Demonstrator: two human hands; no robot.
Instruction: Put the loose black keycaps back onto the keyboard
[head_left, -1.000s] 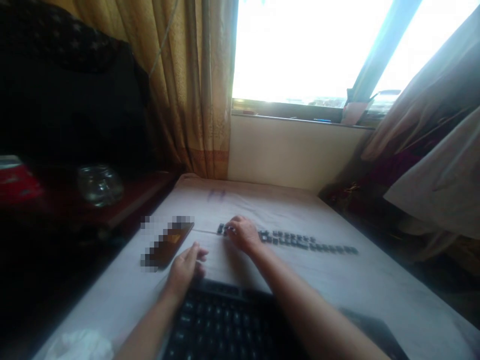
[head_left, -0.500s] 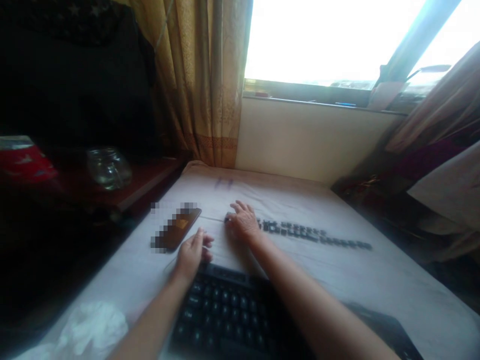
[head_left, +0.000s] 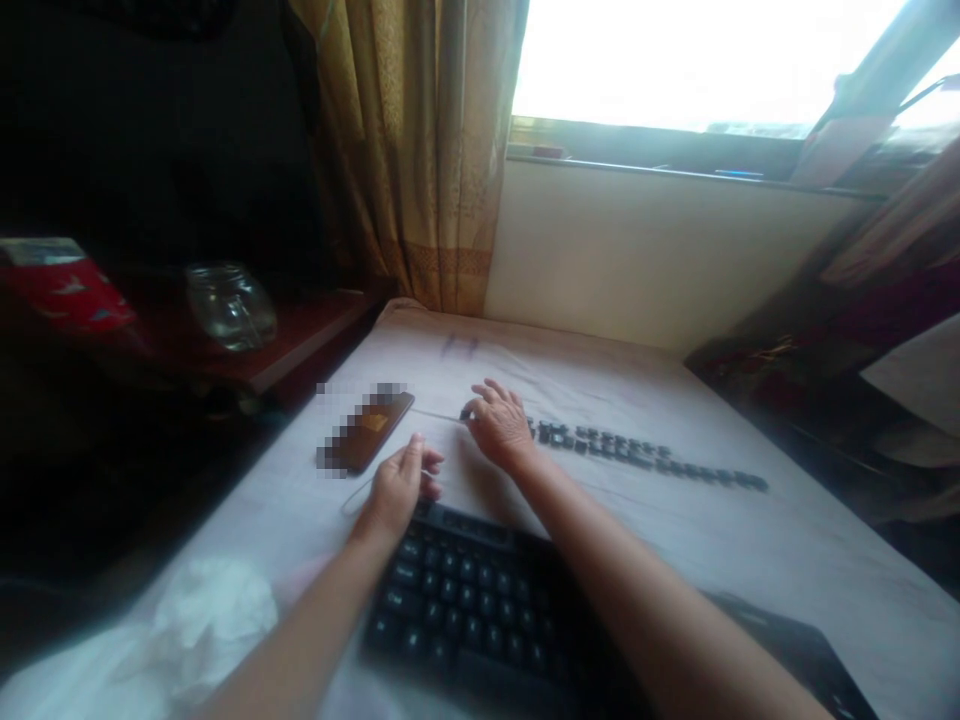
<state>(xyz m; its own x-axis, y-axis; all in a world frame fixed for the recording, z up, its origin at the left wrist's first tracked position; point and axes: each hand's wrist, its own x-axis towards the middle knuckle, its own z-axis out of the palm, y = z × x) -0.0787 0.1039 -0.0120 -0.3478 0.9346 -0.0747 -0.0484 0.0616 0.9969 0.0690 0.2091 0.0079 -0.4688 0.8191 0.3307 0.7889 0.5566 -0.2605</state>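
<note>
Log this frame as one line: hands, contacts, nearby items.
left hand: at keyboard far-left corner | right hand: fingers spread on left end of keycap row | phone: left of both hands

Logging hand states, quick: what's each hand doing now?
Left hand: curled at the keyboard corner; grip cannot be told.
Right hand: open, on the row of keycaps.

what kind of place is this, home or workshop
Most likely a room in a home, perhaps a bedroom: gold curtains hang beside a window, and a black keyboard lies on a white sheet-covered surface with a row of loose keycaps.
</note>
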